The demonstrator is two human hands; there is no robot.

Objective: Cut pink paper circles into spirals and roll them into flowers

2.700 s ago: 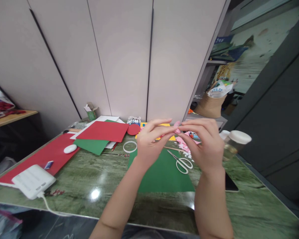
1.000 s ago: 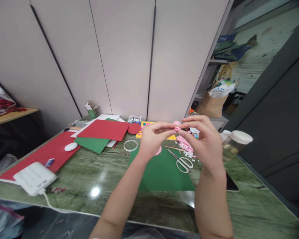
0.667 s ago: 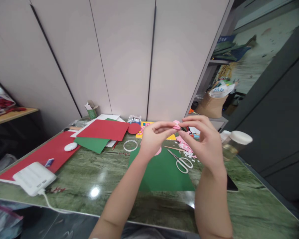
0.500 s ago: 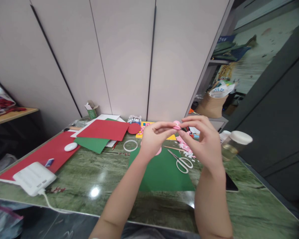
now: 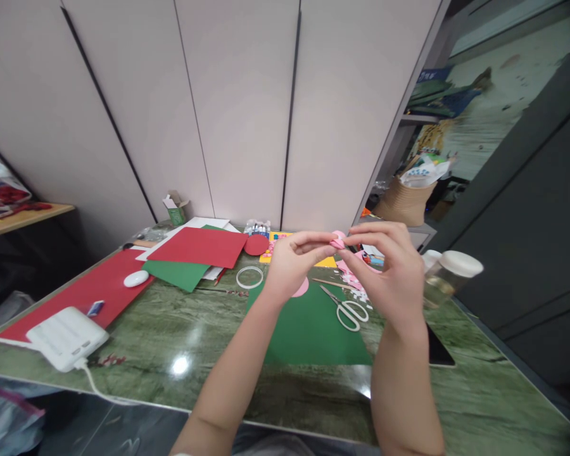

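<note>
Between both hands, raised over the table, is a small folded piece of pink paper [image 5: 337, 241]. My left hand [image 5: 289, 263] pinches its left side between thumb and fingers. From the right, my right hand [image 5: 384, 269] grips its other side with thumb and index finger, the remaining fingers curled loosely above. Below lies a green paper sheet [image 5: 308, 335], and a pink paper circle [image 5: 301, 288] on it is partly hidden by my left hand. White-handled scissors [image 5: 349, 313] rest on the sheet's right part. Pink and white paper scraps [image 5: 356, 282] lie behind my right hand.
Red sheets [image 5: 199, 247] and a white power bank-like box [image 5: 67, 339] with a cable are on the left. A clear tape roll [image 5: 249, 277] lies mid-table. At right stand a white-lidded jar [image 5: 449, 275] and a dark tablet-like slab [image 5: 439, 347].
Both hands stay at nearly the same place, still on the folded pink paper, which is turned slightly. The pink circle below shows a little more. The view has shifted very slightly.
</note>
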